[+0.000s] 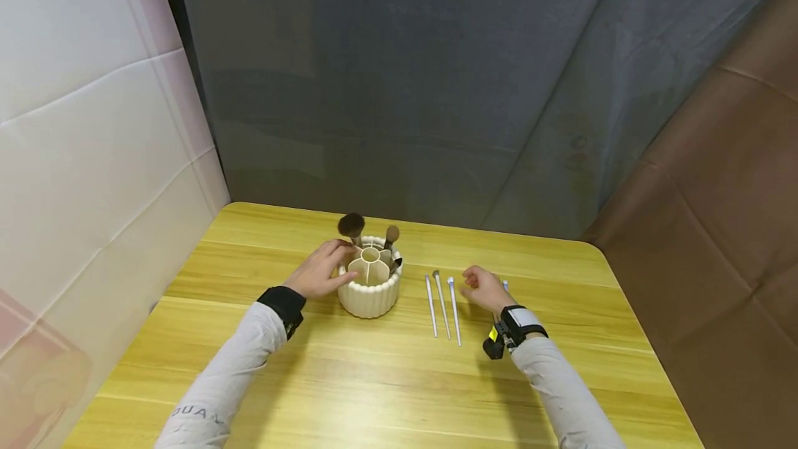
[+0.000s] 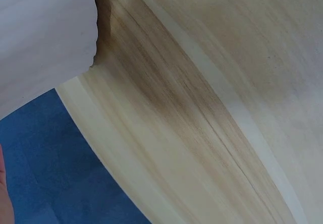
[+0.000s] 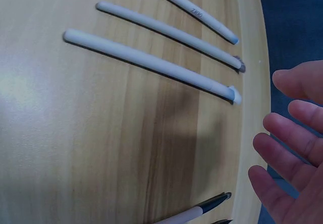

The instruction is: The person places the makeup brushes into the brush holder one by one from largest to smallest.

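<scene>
Head view. One cream ribbed brush holder (image 1: 370, 289) stands on the wooden bench (image 1: 374, 393), left of centre. Its inside is divided into compartments around a round middle cell. Two dark-bristled brushes rise from its far side: one large brush (image 1: 352, 226) at the left and one smaller brush (image 1: 391, 235) at the right.

The left hand (image 1: 322, 270) lies against the holder's left wall and rim, fingers relaxed and nearly straight, gripping nothing; whether the fingertips also touch the large brush's handle cannot be told.

Three slim pale-handled brushes (image 1: 442, 303) lie side by side on the bench just right of the holder, roughly parallel, tips pointing away from the person.

The right hand (image 1: 485, 288) hovers just right of these three, fingers loosely curled and empty. A further pale tip (image 1: 505, 285) shows beside this hand.

Right wrist view. The same three handles (image 3: 151, 61) lie apart from one another; the open fingers (image 3: 282, 143) are spread and hold nothing. Two dark-tipped ends (image 3: 209, 205) show at the lower edge.

Left wrist view. Only bench grain (image 2: 212, 108) and a pale wall are seen.
</scene>
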